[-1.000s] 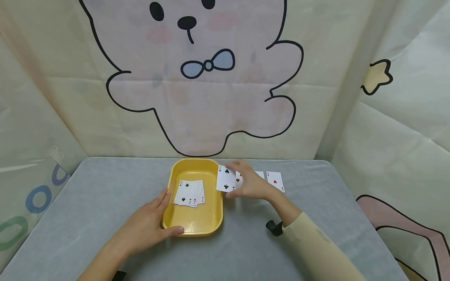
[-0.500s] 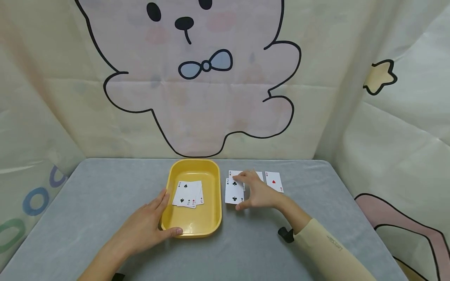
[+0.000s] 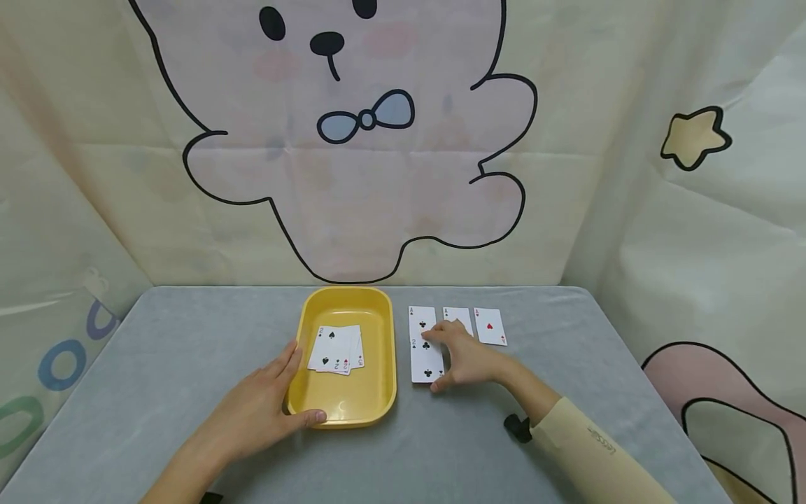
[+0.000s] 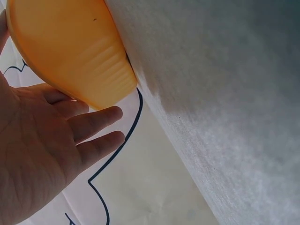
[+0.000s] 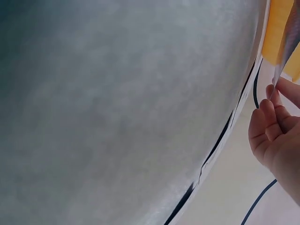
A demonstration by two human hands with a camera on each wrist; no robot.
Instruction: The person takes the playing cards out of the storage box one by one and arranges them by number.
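My left hand [image 3: 261, 411] grips the near-left corner of a yellow tray [image 3: 378, 392], thumb on the near rim and fingers along the left side. In the left wrist view some fingers [image 4: 96, 124] stand off the tray wall. My right hand [image 3: 469, 357] pinches a two of clubs [image 3: 422, 358] by its right side, between thumb and fingertips. That playing card covers the lower part of another club card [image 3: 417, 316], apparently an ace. The right wrist view shows the held card [image 5: 287, 40] edge-on. A two of spades [image 3: 330, 343] tops several overlapping cards inside the tray.
To the right lie an ace of hearts [image 3: 490, 326] and a card [image 3: 457, 315] partly hidden by my right hand. Grey cloth covers the table [image 3: 403, 462]. Printed fabric walls [image 3: 378, 210] stand behind it and at both sides.
My right hand has brought the two of clubs from the tray's right rim toward the right and nearer me, down below the left card of the row. The left hand still grips the tray.
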